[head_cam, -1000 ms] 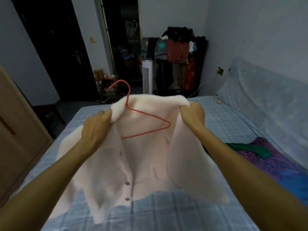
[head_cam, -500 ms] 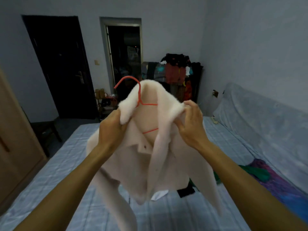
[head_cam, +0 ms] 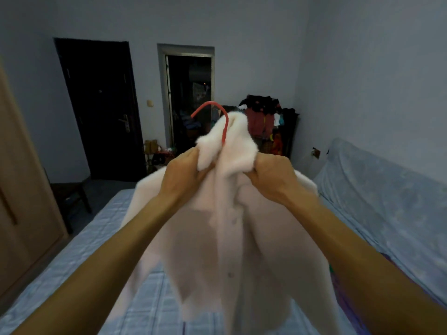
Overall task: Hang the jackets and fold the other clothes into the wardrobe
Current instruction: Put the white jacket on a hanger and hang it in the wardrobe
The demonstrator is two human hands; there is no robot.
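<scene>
A fluffy white jacket (head_cam: 232, 238) hangs in the air in front of me, above the bed. A red wire hanger (head_cam: 223, 122) sits inside it; only its hook sticks out of the collar. My left hand (head_cam: 186, 172) grips the left side of the collar. My right hand (head_cam: 271, 175) grips the right side of the collar. The two collar edges are bunched close together under the hook. The wooden wardrobe (head_cam: 21, 189) stands at the left edge.
The bed (head_cam: 79, 269) with a blue checked sheet lies below the jacket. A covered sofa (head_cam: 387, 204) runs along the right wall. A loaded clothes rack (head_cam: 268, 124) stands at the back. A dark door (head_cam: 101, 110), an open doorway (head_cam: 188, 97) and a dark stool (head_cam: 70, 197) are beyond.
I have lifted the jacket off the bed and raised it. My hands have drawn the collar together, so the hanger's triangle is now covered and only the hook shows.
</scene>
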